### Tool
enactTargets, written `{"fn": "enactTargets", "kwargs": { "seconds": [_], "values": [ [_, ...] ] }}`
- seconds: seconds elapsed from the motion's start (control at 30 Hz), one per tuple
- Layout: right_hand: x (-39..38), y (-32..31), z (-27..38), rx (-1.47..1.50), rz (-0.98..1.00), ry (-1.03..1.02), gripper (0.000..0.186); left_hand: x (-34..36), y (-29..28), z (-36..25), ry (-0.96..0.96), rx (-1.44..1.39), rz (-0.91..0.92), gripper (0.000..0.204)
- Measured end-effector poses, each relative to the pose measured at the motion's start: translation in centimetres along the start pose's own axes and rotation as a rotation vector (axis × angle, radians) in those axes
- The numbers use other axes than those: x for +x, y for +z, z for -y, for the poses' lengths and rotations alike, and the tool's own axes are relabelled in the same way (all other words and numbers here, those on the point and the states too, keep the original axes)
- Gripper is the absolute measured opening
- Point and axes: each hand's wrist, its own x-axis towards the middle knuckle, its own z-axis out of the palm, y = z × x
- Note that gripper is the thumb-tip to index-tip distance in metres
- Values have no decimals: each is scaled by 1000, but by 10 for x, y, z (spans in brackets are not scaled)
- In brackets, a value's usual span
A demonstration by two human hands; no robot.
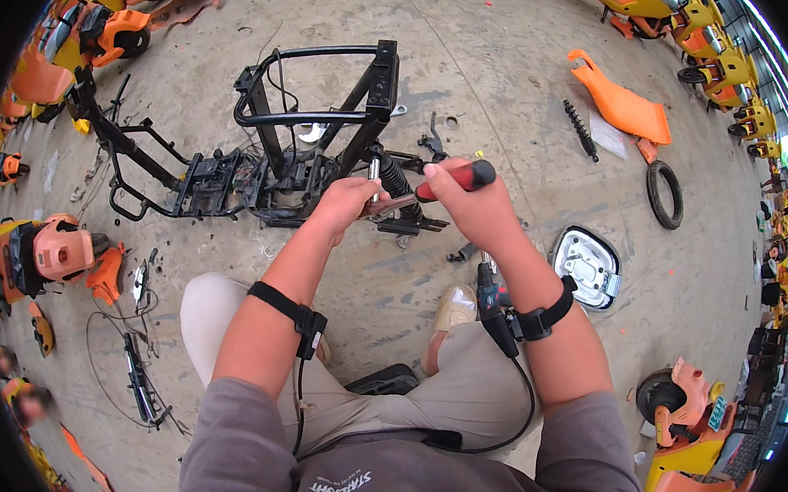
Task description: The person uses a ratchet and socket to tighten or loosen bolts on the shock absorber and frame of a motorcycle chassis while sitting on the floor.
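Observation:
A black scooter frame [387,75] lies on the floor in front of me. My right hand [481,211] is closed around the red-and-black handle of a tool [456,181], whose metal part points left toward my other hand. My left hand [347,205] is closed at the rear end of the frame, beside an upright silver rod [374,172]; my fingers hide what they grip. Just past the hands stands a black coil-spring shock absorber [396,178], with a dark bracket at its lower end. A cordless drill [490,305] is near my right forearm.
A silver-and-black tray-like part [587,267], a tyre [664,194], an orange panel [620,102] and a loose shock absorber [580,130] lie to the right. Cables and a black tool-like part [138,378] lie left. Orange and yellow scooters line both sides.

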Motion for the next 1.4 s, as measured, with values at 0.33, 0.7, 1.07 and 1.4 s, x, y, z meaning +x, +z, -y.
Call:
{"fn": "enactTargets", "kwargs": {
  "seconds": [0.33, 0.7, 1.07, 1.4],
  "values": [
    [-5, -4, -4, -16, -6, 28, 29, 6, 3, 6, 45, 60, -27, 29],
    [-3, 46, 24, -76, 57, -229, 20, -11, 18, -5, 116, -91, -147, 29],
    [-3, 13, -10, 16, -31, -75, 30, 3, 6, 5, 84, -16, -62, 25],
    [-12, 0, -12, -23, -23, -1, 32, 10, 8, 11, 102, -71, -157, 23]
  ]
}}
